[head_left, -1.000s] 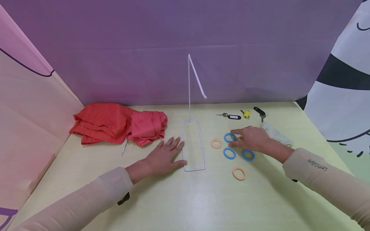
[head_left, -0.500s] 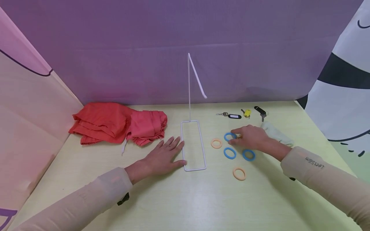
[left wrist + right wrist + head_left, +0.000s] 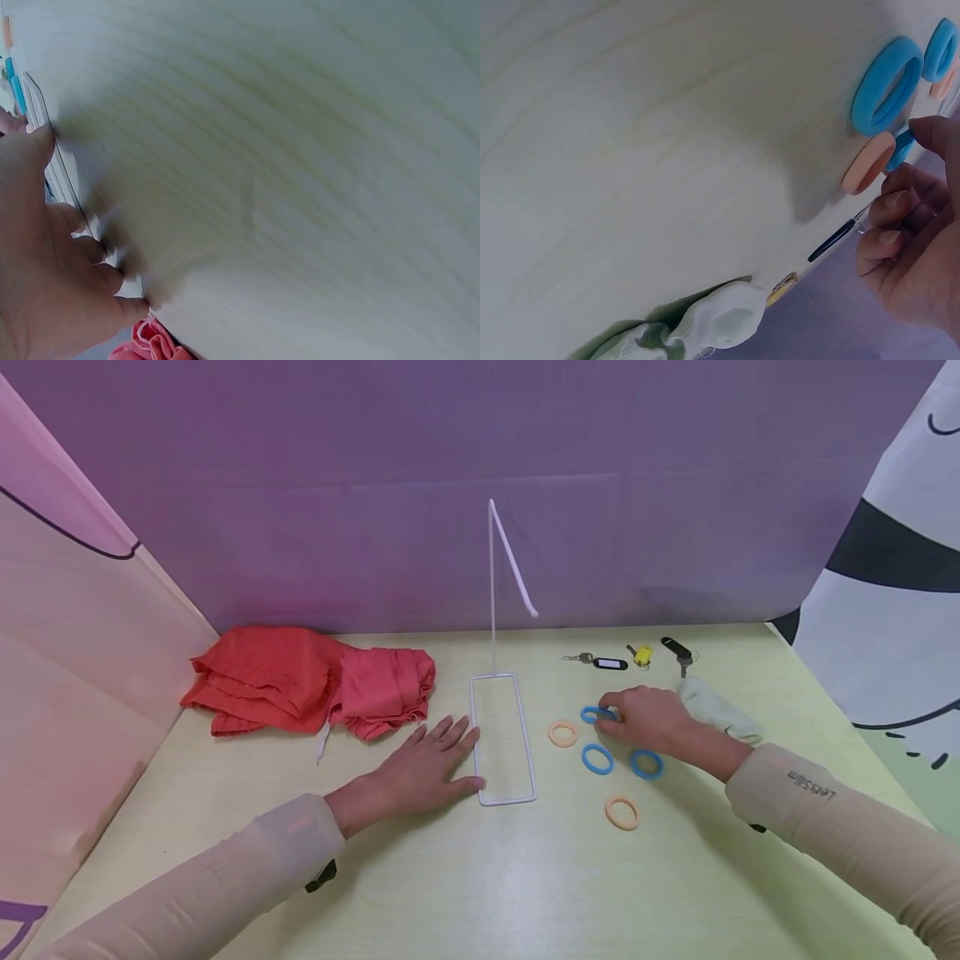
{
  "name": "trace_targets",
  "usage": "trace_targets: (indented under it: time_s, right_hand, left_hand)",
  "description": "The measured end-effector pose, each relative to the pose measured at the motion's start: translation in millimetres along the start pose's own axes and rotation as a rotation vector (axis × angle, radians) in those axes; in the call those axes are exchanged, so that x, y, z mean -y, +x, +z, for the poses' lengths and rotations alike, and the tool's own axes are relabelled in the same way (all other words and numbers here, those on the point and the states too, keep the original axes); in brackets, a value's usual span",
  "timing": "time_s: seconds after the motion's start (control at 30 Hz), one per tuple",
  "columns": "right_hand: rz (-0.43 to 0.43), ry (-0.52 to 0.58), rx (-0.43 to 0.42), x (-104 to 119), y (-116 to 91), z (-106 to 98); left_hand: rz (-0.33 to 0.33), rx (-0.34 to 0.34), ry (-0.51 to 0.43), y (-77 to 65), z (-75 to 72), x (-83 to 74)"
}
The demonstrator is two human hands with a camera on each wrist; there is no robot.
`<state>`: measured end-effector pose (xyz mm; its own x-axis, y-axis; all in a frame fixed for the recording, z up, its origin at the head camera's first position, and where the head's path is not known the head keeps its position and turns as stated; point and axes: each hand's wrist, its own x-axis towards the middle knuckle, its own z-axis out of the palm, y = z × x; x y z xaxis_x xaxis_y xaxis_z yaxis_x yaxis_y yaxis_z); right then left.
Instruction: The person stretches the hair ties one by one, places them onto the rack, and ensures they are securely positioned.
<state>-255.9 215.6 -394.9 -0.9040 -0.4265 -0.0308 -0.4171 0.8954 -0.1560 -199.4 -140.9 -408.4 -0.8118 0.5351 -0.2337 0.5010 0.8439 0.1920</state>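
My right hand (image 3: pixel 651 720) pinches a blue hair tie (image 3: pixel 592 714) between thumb and forefinger; the tie is tilted on edge. In the right wrist view a peach hair tie (image 3: pixel 868 163) lies right beside the pinched one, hidden under the hand in the head view. Two more blue hair ties (image 3: pixel 597 759) (image 3: pixel 646 764) and two peach ones (image 3: pixel 562 733) (image 3: pixel 622 813) lie around it. My left hand (image 3: pixel 427 770) rests with fingers spread on the table, fingertips and thumb at the long side of the white wire stand's base (image 3: pixel 525 735).
The stand's upright rod (image 3: pixel 492 585) rises at the back, with an arm (image 3: pixel 513 560) slanting forward. Folded red cloth (image 3: pixel 262 681) and a pinker bundle (image 3: pixel 386 689) lie left. Several tagged keys (image 3: pixel 610 664) lie at the back right, near a pale folded cloth (image 3: pixel 716 710).
My right thumb and forefinger have closed on the far blue hair tie, which has tipped from flat to a narrower, tilted view. The left hand has stayed in place.
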Motion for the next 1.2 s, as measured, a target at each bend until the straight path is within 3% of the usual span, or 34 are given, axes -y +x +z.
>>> trace_targets:
  time_s: [0.37,0.47,0.6,0.77,0.93,1.2]
  right_hand:
    - [-0.012,0.055,-0.152,4.3,-7.1,-10.0]
    - [-0.011,0.098,-0.234,11.4,-12.4,-23.7]
    - [-0.037,0.149,-0.403,25.0,-21.9,-48.0]
    - [-0.156,0.223,-0.623,47.4,-38.4,-82.8]
    - [-0.307,0.267,-0.745,69.6,-53.8,-110.7]
    - [-0.538,0.139,-0.911,102.0,-71.9,-134.8]
  left_hand:
    - [-0.004,0.005,-0.004,-1.4,-1.3,-1.2]
    - [0.000,0.005,-0.002,-1.5,-1.7,-1.8]
    - [0.004,0.002,-0.005,-2.0,-1.7,-3.0]
    - [0.009,-0.006,-0.003,-2.5,-0.7,-3.0]
    - [0.009,-0.010,0.004,-2.9,-0.4,-2.9]
    - [-0.002,-0.006,0.023,-3.4,0.8,-2.3]
